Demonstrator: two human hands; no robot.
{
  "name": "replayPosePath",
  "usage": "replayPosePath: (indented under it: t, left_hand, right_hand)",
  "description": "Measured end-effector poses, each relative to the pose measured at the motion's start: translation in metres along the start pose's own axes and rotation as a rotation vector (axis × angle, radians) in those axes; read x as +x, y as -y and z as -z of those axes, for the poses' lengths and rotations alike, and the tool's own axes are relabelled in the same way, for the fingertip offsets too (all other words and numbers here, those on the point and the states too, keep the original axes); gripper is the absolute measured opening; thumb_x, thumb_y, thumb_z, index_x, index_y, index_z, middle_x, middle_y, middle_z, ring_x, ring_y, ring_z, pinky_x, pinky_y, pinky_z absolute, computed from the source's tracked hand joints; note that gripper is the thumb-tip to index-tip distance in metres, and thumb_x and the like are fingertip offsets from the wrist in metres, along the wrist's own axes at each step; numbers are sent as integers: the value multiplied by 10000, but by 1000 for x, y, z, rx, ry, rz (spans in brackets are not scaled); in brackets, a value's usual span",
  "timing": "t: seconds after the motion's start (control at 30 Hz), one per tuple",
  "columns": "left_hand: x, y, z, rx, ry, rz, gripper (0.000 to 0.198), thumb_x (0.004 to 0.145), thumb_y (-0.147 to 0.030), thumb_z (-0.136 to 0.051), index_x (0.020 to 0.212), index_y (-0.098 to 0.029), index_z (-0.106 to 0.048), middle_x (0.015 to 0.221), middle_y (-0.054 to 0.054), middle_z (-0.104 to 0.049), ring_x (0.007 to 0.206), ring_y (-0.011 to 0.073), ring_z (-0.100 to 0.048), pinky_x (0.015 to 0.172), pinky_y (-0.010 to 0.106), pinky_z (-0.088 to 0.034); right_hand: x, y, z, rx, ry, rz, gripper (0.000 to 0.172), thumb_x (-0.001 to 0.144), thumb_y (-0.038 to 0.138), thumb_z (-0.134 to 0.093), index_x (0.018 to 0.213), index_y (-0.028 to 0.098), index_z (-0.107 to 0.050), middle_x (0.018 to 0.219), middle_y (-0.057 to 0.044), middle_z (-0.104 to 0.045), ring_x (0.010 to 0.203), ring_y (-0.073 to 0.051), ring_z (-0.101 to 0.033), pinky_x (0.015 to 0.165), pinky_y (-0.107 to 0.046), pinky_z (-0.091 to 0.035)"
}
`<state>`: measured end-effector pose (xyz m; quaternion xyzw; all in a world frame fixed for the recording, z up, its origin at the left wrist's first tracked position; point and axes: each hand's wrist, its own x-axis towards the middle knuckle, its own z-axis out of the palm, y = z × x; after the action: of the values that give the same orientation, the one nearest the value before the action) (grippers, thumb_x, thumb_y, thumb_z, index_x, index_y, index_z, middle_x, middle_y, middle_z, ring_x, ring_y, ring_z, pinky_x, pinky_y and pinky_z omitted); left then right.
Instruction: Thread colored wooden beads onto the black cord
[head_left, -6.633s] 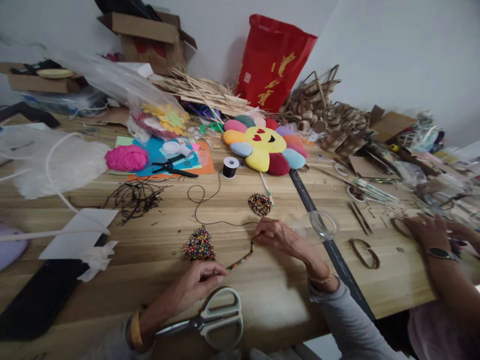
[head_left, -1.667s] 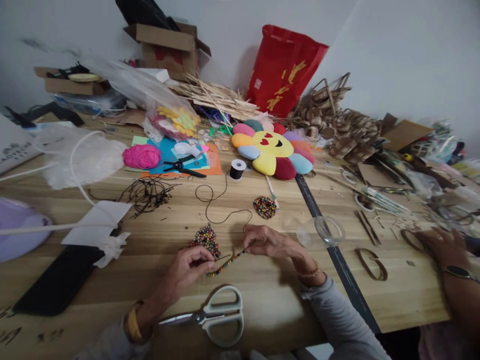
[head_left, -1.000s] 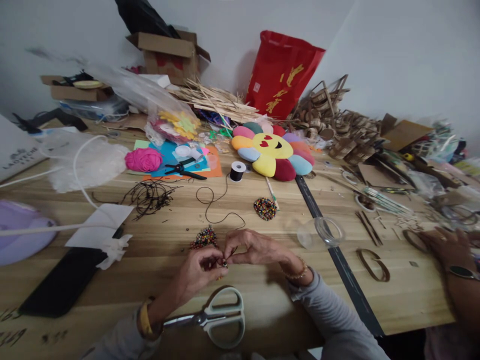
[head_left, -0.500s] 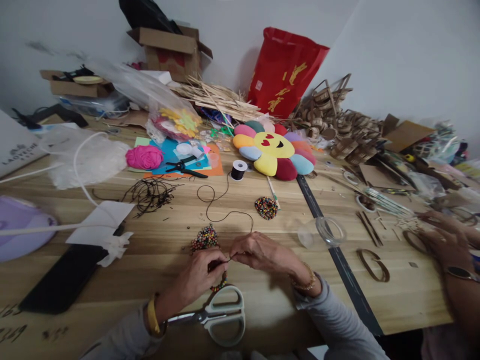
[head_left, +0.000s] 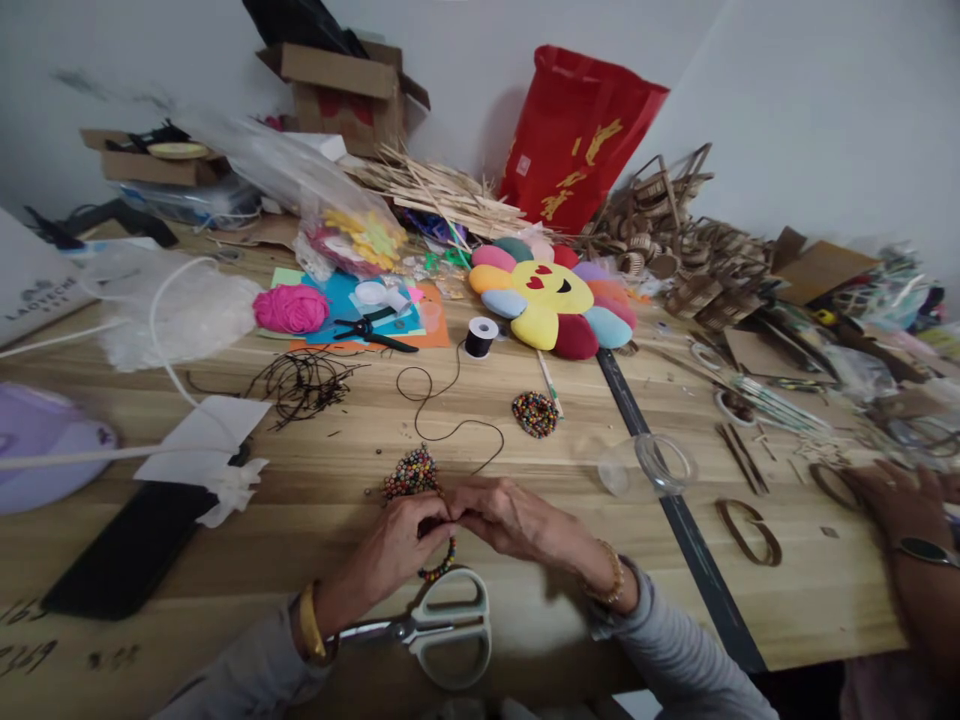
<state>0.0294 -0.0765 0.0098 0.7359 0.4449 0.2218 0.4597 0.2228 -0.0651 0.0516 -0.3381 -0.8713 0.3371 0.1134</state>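
Observation:
My left hand (head_left: 397, 535) is closed in a pinch on a beaded string (head_left: 439, 572), whose multicoloured beads hang in a curve below the fingers. My right hand (head_left: 514, 515) pinches the black cord, its fingertips meeting those of the left. From the right hand the thin black cord (head_left: 469, 422) winds across the table to a white-rimmed spool (head_left: 480, 338). Just beyond the left hand lies a heap of small coloured beads (head_left: 411, 470). Scissors with pale handles (head_left: 451, 628) lie below the hands, blades toward the left wrist.
A coil of strung beads (head_left: 535, 414) lies farther back, with clear tape rolls (head_left: 664, 465) to the right. Cut black cords (head_left: 304, 385) and a black phone (head_left: 127, 550) are at left. A flower cushion (head_left: 551, 290) sits behind. Another person's hand (head_left: 896, 500) is at far right.
My right hand has moved slightly left, bringing the fingertips of both hands together. The short stretch of cord seen between them earlier is now hidden.

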Motion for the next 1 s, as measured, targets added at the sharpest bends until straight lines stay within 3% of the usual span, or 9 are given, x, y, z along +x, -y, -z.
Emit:
replayPosePath:
  t: [0.27,0.53,0.8,1.0]
  left_hand:
    - [-2,4,4,-132,-7,77,167,787,-257,-601,762,-146,-724,717,44,-716,660,169,-611,646,244,-466]
    - [-2,17,15,-340,2,116,257,788,-346,-614,792,-123,-742,661,40,-705,583,149,-591,554,231,-458]
    - [-2,20,31,-591,-49,231,268,692,-355,-738,847,-138,-716,743,74,-776,653,185,-692,662,298,-556]
    - [-5,17,42,-638,-150,294,501,657,-337,-781,1088,-147,-610,799,91,-799,725,224,-740,671,308,-567]
  right_hand:
    - [-5,5,4,-116,19,-25,167,1000,165,-451,1074,187,-600,988,-54,-637,881,-154,-612,777,-245,-486]
    - [-13,-9,14,6,13,-106,130,925,107,-562,922,172,-675,837,-15,-649,748,-120,-588,671,-211,-436]
    - [-20,-35,15,45,-71,-186,92,871,129,-591,871,147,-681,770,-27,-654,648,-116,-561,599,-213,-411]
    - [-28,-46,22,27,-25,-251,122,828,65,-623,863,155,-697,770,-14,-671,635,-107,-574,593,-212,-408]
